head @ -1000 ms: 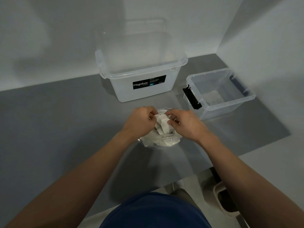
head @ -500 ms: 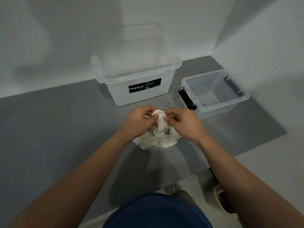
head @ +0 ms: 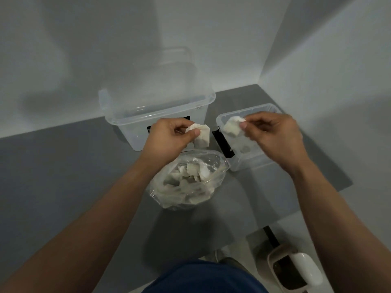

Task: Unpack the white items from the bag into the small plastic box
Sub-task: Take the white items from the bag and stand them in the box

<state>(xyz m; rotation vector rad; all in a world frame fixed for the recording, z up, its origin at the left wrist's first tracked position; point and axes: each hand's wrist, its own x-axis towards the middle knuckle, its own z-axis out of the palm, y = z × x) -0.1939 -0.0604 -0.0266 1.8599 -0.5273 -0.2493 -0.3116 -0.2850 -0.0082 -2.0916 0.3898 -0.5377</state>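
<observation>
Pinching one white item [head: 231, 129] by its corner, the right hand [head: 273, 136] hangs over the small plastic box [head: 247, 160], just right of the bag [head: 190, 180]. The left hand [head: 169, 138] pinches a second piece [head: 202, 136] just beyond the bag, whose open mouth shows many more. They look light, soft and papery, so a gentle fingertip pinch at an edge should do.

I've both forearms stretched forward and apart, left hand [head: 169, 136] pinching a white item [head: 202, 137] with thumb and forefinger, right hand [head: 275, 136] pinching a second white item [head: 231, 128], fingers curled.
</observation>
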